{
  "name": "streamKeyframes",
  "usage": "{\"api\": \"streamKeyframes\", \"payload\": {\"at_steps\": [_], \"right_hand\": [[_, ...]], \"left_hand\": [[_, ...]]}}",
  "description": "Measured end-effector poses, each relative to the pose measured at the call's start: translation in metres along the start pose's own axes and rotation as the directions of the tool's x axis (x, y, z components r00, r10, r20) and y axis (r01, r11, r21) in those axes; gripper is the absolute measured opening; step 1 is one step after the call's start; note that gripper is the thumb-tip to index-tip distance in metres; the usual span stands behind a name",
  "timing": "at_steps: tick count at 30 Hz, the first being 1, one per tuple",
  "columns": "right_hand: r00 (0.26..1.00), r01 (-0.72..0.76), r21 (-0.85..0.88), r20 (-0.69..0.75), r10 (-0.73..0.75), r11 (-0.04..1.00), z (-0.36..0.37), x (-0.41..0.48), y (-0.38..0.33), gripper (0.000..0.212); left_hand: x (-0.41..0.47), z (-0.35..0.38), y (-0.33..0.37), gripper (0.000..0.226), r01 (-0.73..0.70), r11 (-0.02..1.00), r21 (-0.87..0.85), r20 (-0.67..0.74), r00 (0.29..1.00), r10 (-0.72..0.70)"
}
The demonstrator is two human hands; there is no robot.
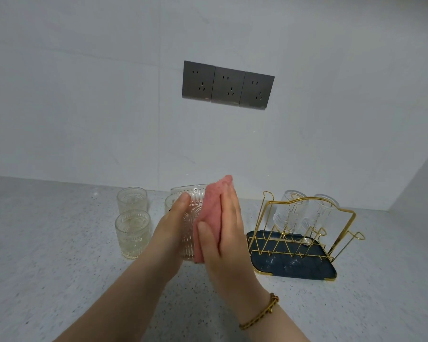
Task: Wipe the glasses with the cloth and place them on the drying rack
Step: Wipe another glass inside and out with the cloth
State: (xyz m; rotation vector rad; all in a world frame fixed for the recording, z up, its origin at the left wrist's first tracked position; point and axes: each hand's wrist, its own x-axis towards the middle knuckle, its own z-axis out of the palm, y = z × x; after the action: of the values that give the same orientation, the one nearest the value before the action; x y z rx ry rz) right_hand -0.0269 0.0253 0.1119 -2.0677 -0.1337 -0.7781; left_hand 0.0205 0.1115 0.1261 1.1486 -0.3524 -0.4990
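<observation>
Left grip point(173, 218) is wrapped round a clear glass point(189, 233), thumb on the near side and fingers hidden behind it, holding it in the air above the table point(60, 267), just left of the drying rack point(343, 234). Right grip point(230, 233) is flat, fingers straight and together, pressing a pink cloth point(210, 211) against the right side of the glass; the thumb lies on the cloth's near edge.

Vertical ribs and an embossed arch pattern cover the glass wall, and its rim tilts away from the camera. One end of the cloth sticks up past the right fingertips. Both forearms reach in from the bottom edge, and a gold bracelet point(262, 314) circles the right wrist.

Two matching glasses point(132, 233) stand upright on the table to the left, one behind the other. A third glass point(169, 203) is mostly hidden behind the left grip. The rack is gold wire on a dark blue tray point(306, 270), with two upturned glasses point(291, 211) on its prongs. Three grey wall sockets point(227, 83) sit side by side on the pale wall above.
</observation>
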Motion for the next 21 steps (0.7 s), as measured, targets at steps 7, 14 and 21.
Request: {"api": "streamKeyframes", "payload": {"at_steps": [7,14,21], "right_hand": [[0.921,-0.387,0.434,0.229,0.316,0.813,-0.017,0.013,0.01,0.066],[1.0,0.017,0.073,0.017,-0.018,0.997,0.01,-0.016,-0.002,0.063],[0.972,-0.233,0.425,0.117,0.202,0.874,-0.011,0.009,-0.005,0.043]], "left_hand": [[0.001,0.005,0.002,0.058,-0.036,0.999,-0.039,-0.056,0.998,0.033],[0.002,-0.004,0.01,0.086,0.03,0.998,-0.05,-0.112,0.993,-0.036],[-0.005,0.004,0.012,0.067,-0.03,0.998,-0.053,-0.067,0.997,0.026]]}}
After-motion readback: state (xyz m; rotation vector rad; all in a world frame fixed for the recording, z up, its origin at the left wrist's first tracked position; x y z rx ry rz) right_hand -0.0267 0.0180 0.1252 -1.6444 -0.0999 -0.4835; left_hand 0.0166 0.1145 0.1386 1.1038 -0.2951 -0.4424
